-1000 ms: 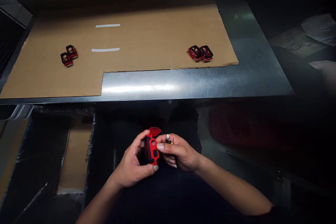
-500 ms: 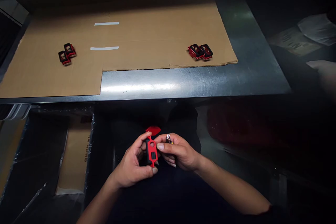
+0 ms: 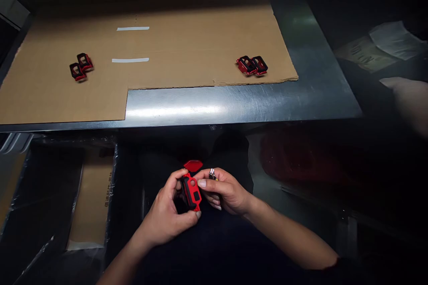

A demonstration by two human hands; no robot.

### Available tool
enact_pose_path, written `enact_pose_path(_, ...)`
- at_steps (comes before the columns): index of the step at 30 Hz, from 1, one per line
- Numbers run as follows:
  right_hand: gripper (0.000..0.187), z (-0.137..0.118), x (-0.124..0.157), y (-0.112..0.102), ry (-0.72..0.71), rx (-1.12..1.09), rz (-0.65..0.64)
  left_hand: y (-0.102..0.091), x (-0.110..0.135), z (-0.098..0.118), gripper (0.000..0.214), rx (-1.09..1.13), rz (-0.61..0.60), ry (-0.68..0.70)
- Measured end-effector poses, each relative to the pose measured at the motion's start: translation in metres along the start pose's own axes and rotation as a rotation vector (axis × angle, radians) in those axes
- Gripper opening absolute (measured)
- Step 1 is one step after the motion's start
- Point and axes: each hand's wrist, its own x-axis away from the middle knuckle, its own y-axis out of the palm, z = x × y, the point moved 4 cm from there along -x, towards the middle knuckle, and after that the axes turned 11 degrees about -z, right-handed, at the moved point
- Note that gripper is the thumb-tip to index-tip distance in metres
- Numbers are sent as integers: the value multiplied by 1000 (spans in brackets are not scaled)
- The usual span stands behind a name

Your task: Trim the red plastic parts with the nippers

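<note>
My left hand (image 3: 166,213) grips a red and black plastic housing (image 3: 195,195) by its two ends, fingers above and thumb below. The housing has a round hole and a squarish opening in its red face. A flat red flap (image 3: 193,165) sticks out at its top; whether it is joined on is hard to see. My right hand (image 3: 227,190) is closed, with its thumb and forefinger at the housing's right edge. Tucked in those fingers is a small shiny metal tool (image 3: 211,173) with a bit of yellow; its kind is unclear.
Ahead is a metal table (image 3: 200,104) covered partly by cardboard (image 3: 187,44) with two white tape strips. Red and black housings lie in pairs, one pair at left (image 3: 80,67), one at right (image 3: 252,66). A lined bin (image 3: 115,156) stands lower left. Another person's hand (image 3: 401,93) shows at right.
The housing has tilted in my left hand, so more of its black side shows. My right fingers stay at its edge. The other person's hand at right has moved further into view.
</note>
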Motion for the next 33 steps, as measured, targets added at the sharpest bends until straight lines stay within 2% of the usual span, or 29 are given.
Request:
enact_pose_path(4,33,0,0,-1,-3,-3,0,-1,2,-1,76,-55,28,13)
enact_pose_path(14,34,-2,1,-3,-10,-8,-2,0,-4,-6,78,-63,-19,106)
enact_pose_path(18,31,-6,1,-5,-18,78,22,1,-7,-5,83,-39,-14,66)
enact_pose_path(22,26,-12,4,-8,-124,261,80,-1,-9,-5,86,16,39,3)
enact_pose_path(29,13,-23,12,-1,-475,787,101,-4,-10,3,73,165,-48,22)
enact_pose_path(33,15,-23,13,1,-526,947,88,-5,-10,8,83,139,3,-4)
